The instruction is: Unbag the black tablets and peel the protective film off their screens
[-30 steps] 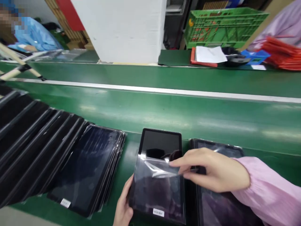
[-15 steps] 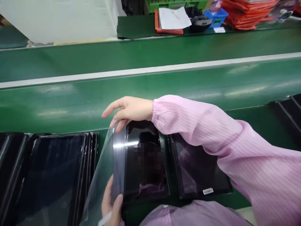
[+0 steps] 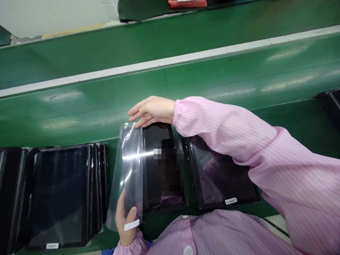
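Observation:
A black tablet (image 3: 162,170) lies on the green bench in front of me, its screen bare on the right part. A clear protective film (image 3: 127,177) is peeled off to the tablet's left side. My left hand (image 3: 126,221) is closed on the film's near edge, where a white label sits, and on the tablet's near left corner. My right hand (image 3: 151,110), in a pink sleeve, reaches across to the tablet's far left corner, fingers stretched out and touching the top edge of the film.
Another black tablet (image 3: 220,177) with a white label lies just to the right. Several tablets in film (image 3: 58,194) lean in a row at the left. A green conveyor belt (image 3: 186,88) with a white rail runs behind. More dark tablets (image 3: 330,102) sit at far right.
The film has come off most of the screen, from covering its lower half to hanging at the left edge. My right hand moved from mid-screen to the far left corner. The camera tilted down.

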Tool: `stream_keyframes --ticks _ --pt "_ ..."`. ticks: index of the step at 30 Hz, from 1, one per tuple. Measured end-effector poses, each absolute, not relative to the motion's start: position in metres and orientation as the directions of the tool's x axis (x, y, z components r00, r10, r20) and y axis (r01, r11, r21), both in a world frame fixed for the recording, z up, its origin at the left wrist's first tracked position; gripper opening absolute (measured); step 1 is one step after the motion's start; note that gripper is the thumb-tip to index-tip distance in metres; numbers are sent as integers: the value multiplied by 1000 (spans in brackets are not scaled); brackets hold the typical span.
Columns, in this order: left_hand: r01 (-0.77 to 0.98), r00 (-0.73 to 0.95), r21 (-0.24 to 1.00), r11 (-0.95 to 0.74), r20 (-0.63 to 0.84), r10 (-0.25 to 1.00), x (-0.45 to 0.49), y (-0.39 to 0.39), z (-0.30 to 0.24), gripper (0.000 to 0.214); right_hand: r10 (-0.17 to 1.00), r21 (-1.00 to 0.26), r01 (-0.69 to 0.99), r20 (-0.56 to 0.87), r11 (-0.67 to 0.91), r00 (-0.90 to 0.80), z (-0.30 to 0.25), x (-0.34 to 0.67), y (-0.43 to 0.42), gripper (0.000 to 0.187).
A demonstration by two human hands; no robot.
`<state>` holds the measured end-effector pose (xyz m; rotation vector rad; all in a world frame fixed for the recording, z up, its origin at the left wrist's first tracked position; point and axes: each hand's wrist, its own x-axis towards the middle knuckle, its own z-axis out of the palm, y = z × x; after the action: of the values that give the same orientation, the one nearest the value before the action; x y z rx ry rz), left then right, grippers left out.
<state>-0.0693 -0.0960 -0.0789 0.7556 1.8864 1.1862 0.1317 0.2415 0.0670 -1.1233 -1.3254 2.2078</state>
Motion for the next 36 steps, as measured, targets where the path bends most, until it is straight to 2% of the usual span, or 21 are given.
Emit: stream_keyframes --ticks 5,8,11,13,15,17,19,22,24,25,27,29,34,36 --pt "80 -529 913 399 -301 793 -64 -92 -72 79 697 -893 170 -434 -416 -571 75 170 241 36" --pt "137 -551 914 381 -250 796 -58 -87 -67 77 789 -928 254 -366 -271 -494 86 208 241 33" --pt "87 -591 917 389 -267 761 -52 -83 -63 76 870 -916 382 -282 -120 -404 95 257 233 30" --pt "33 -597 916 399 -302 743 -49 -81 -62 74 916 -842 540 -205 15 -345 93 291 221 32" --pt "47 -585 909 413 -310 750 -49 -79 -58 70 948 -682 709 -73 180 -311 84 323 204 37" --pt "162 -556 896 413 -263 788 -49 -76 -51 64 936 -503 812 -17 297 -353 70 349 185 43" --pt "350 -510 859 374 -160 845 -46 -71 -38 63 924 -445 831 -23 333 -383 57 366 168 46" --pt "681 -392 709 183 141 909 -31 -59 -17 74 927 -504 807 -32 308 -374 44 378 150 47" --pt "838 -186 545 -13 308 933 -12 -52 -7 76 932 -540 787 -14 297 -361 39 381 145 46" --pt "872 -52 475 -120 333 942 -1 -48 -4 74 937 -549 783 4 294 -349 38 382 145 46" --pt "865 201 393 -311 297 933 23 -42 0 71 947 -558 779 43 288 -319 33 383 146 47" --pt "840 338 353 -413 255 906 45 -37 2 69 949 -564 768 107 304 -297 28 385 148 43" --pt "859 405 242 -452 219 888 69 -29 10 57 875 -527 709 384 470 -294 22 384 143 17" --pt "865 407 226 -449 211 889 70 -27 13 56 845 -548 650 422 525 -327 26 385 136 14"
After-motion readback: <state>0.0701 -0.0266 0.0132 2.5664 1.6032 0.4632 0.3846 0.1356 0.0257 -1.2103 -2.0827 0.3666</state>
